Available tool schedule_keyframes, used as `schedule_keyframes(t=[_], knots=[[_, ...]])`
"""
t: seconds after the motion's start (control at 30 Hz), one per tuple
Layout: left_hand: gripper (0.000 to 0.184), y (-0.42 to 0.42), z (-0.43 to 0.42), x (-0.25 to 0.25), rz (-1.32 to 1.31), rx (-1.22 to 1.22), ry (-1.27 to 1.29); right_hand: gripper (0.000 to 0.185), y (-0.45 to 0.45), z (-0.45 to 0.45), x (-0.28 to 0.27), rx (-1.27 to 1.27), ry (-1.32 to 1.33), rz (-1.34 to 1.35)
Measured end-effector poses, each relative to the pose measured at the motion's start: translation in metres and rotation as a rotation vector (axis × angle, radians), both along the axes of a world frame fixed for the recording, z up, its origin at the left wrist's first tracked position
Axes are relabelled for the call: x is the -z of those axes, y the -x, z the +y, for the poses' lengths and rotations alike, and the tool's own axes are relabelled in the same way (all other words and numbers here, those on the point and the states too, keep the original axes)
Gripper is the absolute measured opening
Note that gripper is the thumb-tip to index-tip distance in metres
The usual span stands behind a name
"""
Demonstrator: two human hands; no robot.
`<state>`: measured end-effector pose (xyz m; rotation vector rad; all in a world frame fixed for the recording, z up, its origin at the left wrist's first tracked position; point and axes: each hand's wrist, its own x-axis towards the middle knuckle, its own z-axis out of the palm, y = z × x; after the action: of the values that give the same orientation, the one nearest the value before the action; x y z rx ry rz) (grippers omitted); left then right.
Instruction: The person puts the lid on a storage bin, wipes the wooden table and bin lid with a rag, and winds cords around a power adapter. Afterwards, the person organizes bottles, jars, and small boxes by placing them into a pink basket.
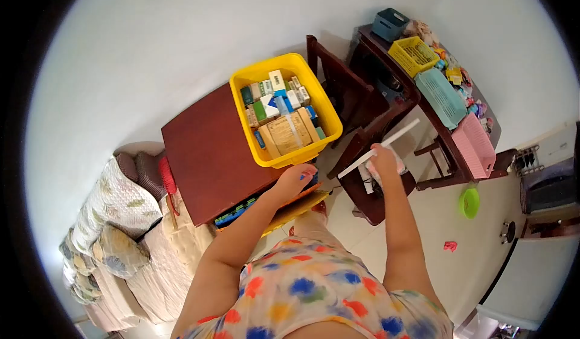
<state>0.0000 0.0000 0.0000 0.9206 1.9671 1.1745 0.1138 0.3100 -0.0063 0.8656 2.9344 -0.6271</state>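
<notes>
A long white strip [399,132] is in my right hand [384,161], slanting up to the right above a dark wooden chair. My left hand [296,180] is closed, with a bit of blue showing at its fingers, just below the front edge of a yellow bin [333,119]. What it grips is too small to name. Inside the bin are several small medicine-like boxes and a larger brown carton [289,135] with clear tape. The bin stands on a dark red wooden table [211,145].
An open drawer-like space [241,211] with blue and green items lies under the table edge. At the right, a dark table holds a teal basket [441,97], a yellow basket [413,56] and a pink basket [473,145]. A green bowl [469,203] is on the floor.
</notes>
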Motion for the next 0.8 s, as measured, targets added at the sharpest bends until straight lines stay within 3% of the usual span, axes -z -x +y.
schedule_keyframes(t=[0.07,0.1,0.27,0.43,0.53,0.63,0.8], knots=[[0.023,-0.008,0.016,-0.004,-0.027,-0.017,-0.027,0.034,-0.001,0.001,-0.057,0.096,0.097,-0.007],[0.023,0.027,-0.011,-0.018,0.052,-0.022,-0.05,0.036,0.03,-0.032,-0.087,0.079,0.078,0.068],[0.021,0.003,-0.029,-0.035,-0.038,-0.085,-0.101,0.036,0.013,-0.065,-0.184,0.084,-0.028,0.318],[0.024,0.009,-0.054,-0.071,-0.019,-0.165,-0.099,0.033,0.009,-0.121,-0.296,-0.048,-0.064,0.401],[0.033,0.017,-0.064,-0.075,-0.121,-0.206,-0.195,0.029,0.012,-0.146,-0.328,-0.146,-0.169,0.558],[0.04,0.018,-0.067,-0.102,-0.458,-0.334,-0.29,0.028,0.02,-0.158,-0.348,-0.295,-0.18,0.711],[0.064,0.022,-0.064,-0.131,-0.743,-0.484,-0.471,0.032,0.018,-0.152,-0.351,-0.433,0.327,0.909]])
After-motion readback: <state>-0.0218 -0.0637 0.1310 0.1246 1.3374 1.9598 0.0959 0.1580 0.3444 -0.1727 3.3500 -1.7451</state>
